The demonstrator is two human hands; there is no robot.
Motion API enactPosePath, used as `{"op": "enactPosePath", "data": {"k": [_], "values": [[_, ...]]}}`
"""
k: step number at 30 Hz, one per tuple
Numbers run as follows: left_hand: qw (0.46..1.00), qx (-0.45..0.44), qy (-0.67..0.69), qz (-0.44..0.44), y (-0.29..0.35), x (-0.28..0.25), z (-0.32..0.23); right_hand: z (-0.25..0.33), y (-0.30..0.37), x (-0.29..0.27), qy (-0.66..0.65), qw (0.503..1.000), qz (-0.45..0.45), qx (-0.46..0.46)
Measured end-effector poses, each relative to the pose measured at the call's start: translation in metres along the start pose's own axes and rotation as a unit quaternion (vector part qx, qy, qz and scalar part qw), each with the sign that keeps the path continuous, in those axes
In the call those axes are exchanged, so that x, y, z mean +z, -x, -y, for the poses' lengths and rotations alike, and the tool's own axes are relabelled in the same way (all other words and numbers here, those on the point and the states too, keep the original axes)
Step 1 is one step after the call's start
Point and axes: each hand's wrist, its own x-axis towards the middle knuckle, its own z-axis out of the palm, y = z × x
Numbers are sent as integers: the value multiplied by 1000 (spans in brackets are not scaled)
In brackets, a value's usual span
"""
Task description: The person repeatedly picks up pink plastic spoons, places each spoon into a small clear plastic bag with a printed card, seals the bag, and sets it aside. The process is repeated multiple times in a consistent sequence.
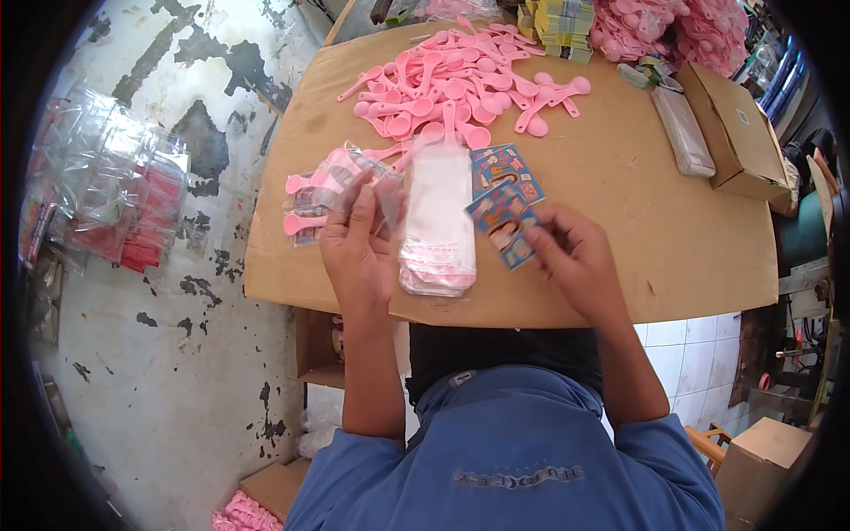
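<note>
My left hand (358, 265) is closed, thumb against fingers, on a clear plastic bag (387, 202) that is partly blurred. Between the thumb and fingers of my right hand (584, 261) is a blue printed card (501, 226). More blue cards (511, 168) lie just beyond it on the table. A stack of clear plastic bags (438, 212) lies flat between my hands. Left of it, partly behind my left hand, are bagged pink spoons (303, 184) with printed cards. Past the stack spreads a heap of loose pink measuring spoons (443, 84).
The brown table (708, 257) has a rounded left side. At its right stand a cardboard box (735, 128) and a wrapped clear pack (683, 131). Yellow bundles (563, 26) and bulging bags of pink spoons (668, 31) sit at the back. Plastic packs (115, 186) hang at the left wall.
</note>
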Motion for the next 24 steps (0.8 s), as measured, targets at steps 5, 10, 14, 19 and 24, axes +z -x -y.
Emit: {"op": "enactPosePath", "data": {"k": [5,10,14,19,24], "values": [[990,-51,131,33,13,14,-1,-9,1,14,-42,999,15,-23],[995,-20,95,25,18,22,7,-5,2,17,-96,994,51,-10],[992,-49,118,14,28,37,4,-5,2,25,-129,991,20,-33],[984,-70,156,53,37,45,8,1,2,20,-64,997,24,-38],[979,-93,153,96,37,40,12,3,-3,14,-114,990,75,-16]]}}
